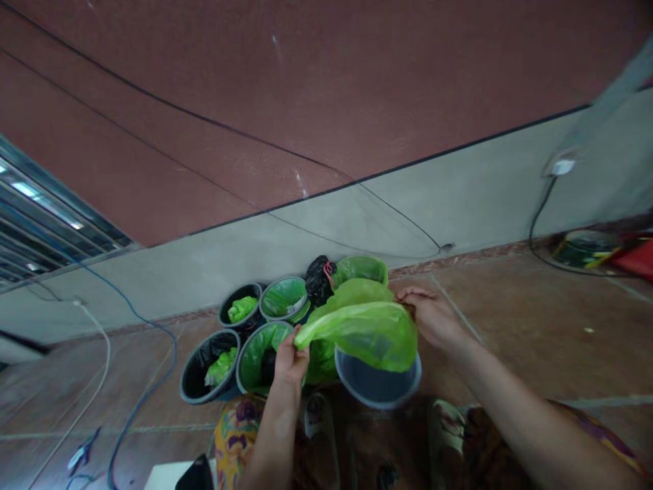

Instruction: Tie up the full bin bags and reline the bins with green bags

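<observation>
A green plastic bag [375,333] is spread open between my two hands, its mouth wide. My left hand [292,357] grips the left edge of the bag, fingers closed on it. At the opposite edge, my right hand [426,314] pinches the bag; its fingertips are partly hidden. Right below the bag stands a grey bucket [378,391], its inside bare where it shows. Just left of it, more green plastic [322,361] bulges beside my left hand. A lined bin [249,361] sits behind my left wrist.
Several bins, such as a black-lined bin [190,374] and a green-lined bin [278,299], cluster near the wall. A knotted black bag [319,280] lies among them. A blue cable [168,333] crosses the floor at left. A tin [586,248] stands far right.
</observation>
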